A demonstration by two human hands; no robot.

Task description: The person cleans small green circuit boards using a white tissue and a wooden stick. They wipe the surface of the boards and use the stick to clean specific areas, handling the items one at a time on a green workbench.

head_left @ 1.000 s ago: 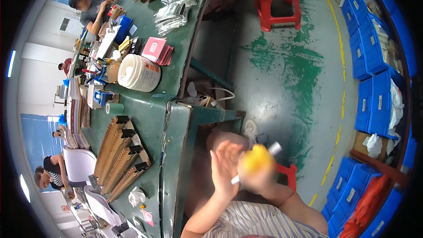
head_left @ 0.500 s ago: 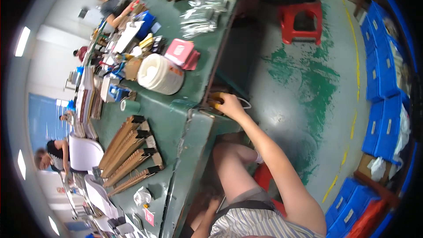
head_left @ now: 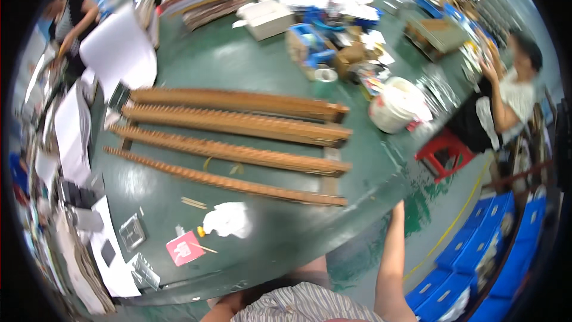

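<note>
My right forearm (head_left: 390,262) rises from the lower edge to the rim of the green table (head_left: 250,59). Its hand end (head_left: 398,207) meets the table's edge and I cannot make out the fingers. My left hand is out of sight. Nearest on the table lie several long brown toothed wooden strips (head_left: 238,152), side by side across the middle. In front of them sit a crumpled white cloth (head_left: 229,219), a small yellow piece (head_left: 201,231) and a pink card (head_left: 185,248). My striped shirt (head_left: 298,307) shows at the bottom.
A white tub (head_left: 394,104) stands at the table's right end, with cartons and clutter (head_left: 333,48) behind it. A red stool (head_left: 444,150) and a seated person (head_left: 506,95) are to the right. Blue crates (head_left: 476,262) line the floor. Another person (head_left: 68,18) works at far left beside white sheets (head_left: 119,48).
The view has swung from looking along the table to facing it, so the wooden strips now fill the middle. My right arm, stretched toward the white tub before, now ends at the near edge.
</note>
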